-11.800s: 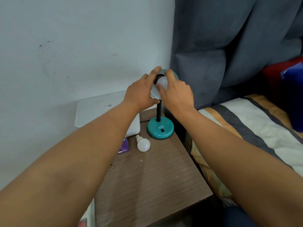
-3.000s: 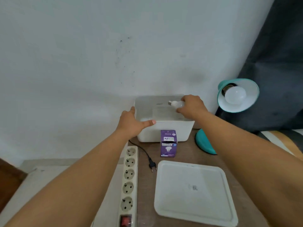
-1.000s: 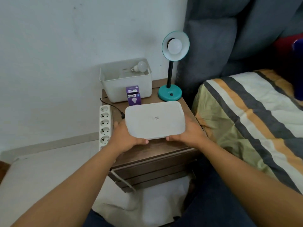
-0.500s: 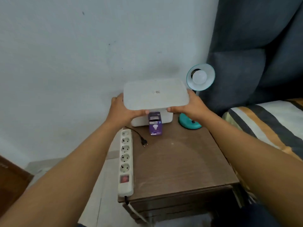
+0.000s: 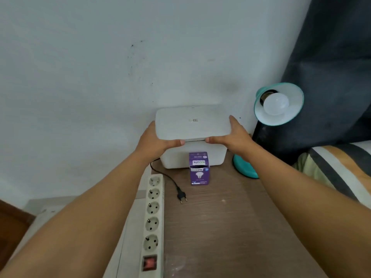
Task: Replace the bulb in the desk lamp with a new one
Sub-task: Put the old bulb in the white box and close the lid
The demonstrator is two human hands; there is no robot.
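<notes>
Both hands grip a white plastic lid (image 5: 192, 123) by its short ends, the left hand (image 5: 155, 141) closed on the left end and the right hand (image 5: 233, 136) on the right, thumbs under the near edge, holding it on top of the white storage box (image 5: 176, 157) at the far side of the wooden nightstand (image 5: 220, 221). Right of the box stands the teal desk lamp (image 5: 279, 104); a frosted white round bulb (image 5: 276, 104) sits in its socket (unlit). Just before the box stands a purple bulb carton (image 5: 199, 171). Near left lie a loose black plug (image 5: 182, 197) and a white power strip (image 5: 152, 223).
</notes>
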